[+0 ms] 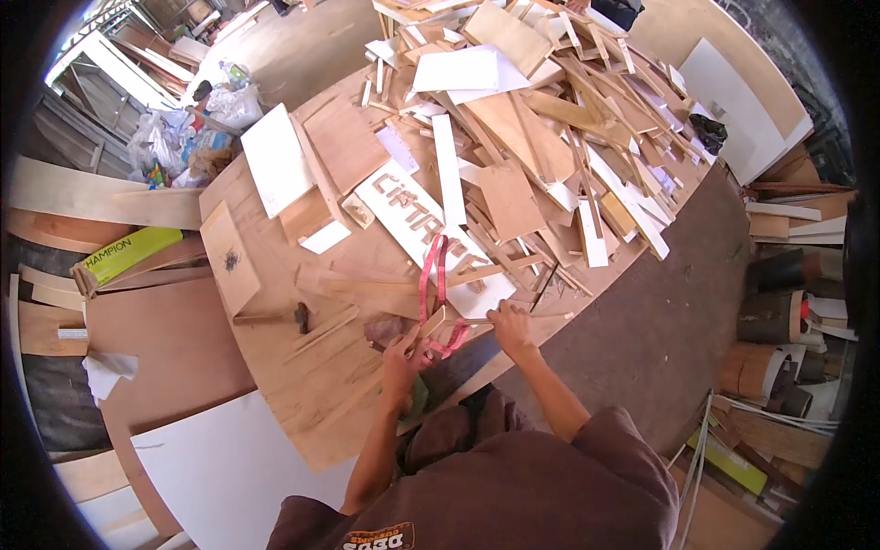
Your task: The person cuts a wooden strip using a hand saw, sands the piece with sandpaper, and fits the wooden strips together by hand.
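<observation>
My left hand (401, 359) is closed on a small light wooden piece (433, 321), held near the front edge of the worktable. A red ribbon-like tape (425, 282) loops up around this piece and onto the table. My right hand (511, 326) grips a thin stick-like tool (477, 321) whose left end meets or nearly meets the wooden piece; its exact kind is unclear. Just beyond the hands lies a white board (403, 203) with brown wooden letters (412, 218) on it. The tape and my hands cover part of this scene.
A large heap of wood offcuts (513, 119) covers the table's far right. Wooden box-like pieces (344, 151) stand at the left, near a dark small tool (302, 317). Bags of rubbish (183, 142) sit beyond. Stacked boards (788, 321) line the right wall.
</observation>
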`<action>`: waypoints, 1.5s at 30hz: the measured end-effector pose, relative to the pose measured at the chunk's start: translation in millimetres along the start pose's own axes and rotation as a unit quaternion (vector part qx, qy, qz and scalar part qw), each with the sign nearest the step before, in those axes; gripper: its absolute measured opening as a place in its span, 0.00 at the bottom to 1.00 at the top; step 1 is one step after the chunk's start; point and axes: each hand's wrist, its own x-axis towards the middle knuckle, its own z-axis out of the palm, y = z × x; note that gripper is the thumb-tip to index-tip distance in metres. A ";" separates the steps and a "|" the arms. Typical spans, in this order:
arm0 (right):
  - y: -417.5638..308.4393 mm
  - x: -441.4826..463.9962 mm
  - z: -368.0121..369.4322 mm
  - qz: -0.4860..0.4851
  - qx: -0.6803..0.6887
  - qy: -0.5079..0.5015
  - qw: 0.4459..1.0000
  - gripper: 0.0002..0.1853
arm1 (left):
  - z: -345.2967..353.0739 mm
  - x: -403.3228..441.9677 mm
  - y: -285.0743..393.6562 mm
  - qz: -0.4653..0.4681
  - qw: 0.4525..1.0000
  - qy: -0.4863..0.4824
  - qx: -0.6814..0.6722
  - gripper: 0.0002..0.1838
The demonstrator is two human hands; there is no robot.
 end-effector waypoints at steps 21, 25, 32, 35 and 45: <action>51.1 62.4 -8.0 0.188 0.115 0.050 0.974 0.19 | 18.2 49.9 23.1 -0.004 1.000 -0.015 0.018 0.21; 41.7 38.3 -33.2 0.174 0.138 0.084 0.971 0.16 | 10.6 46.9 30.4 -0.034 0.999 -0.025 -0.003 0.20; 40.6 -11.0 -49.0 0.228 0.130 0.136 0.955 0.15 | 8.8 39.1 4.6 -0.007 1.000 -0.006 0.022 0.18; 18.9 -21.0 -56.6 0.231 0.162 0.152 0.947 0.15 | 7.0 30.6 -6.6 0.031 0.998 0.008 0.060 0.17; -93.5 -25.5 -20.1 0.116 0.315 0.073 0.939 0.19 | -32.6 -24.4 -62.9 0.072 0.975 -0.071 0.197 0.22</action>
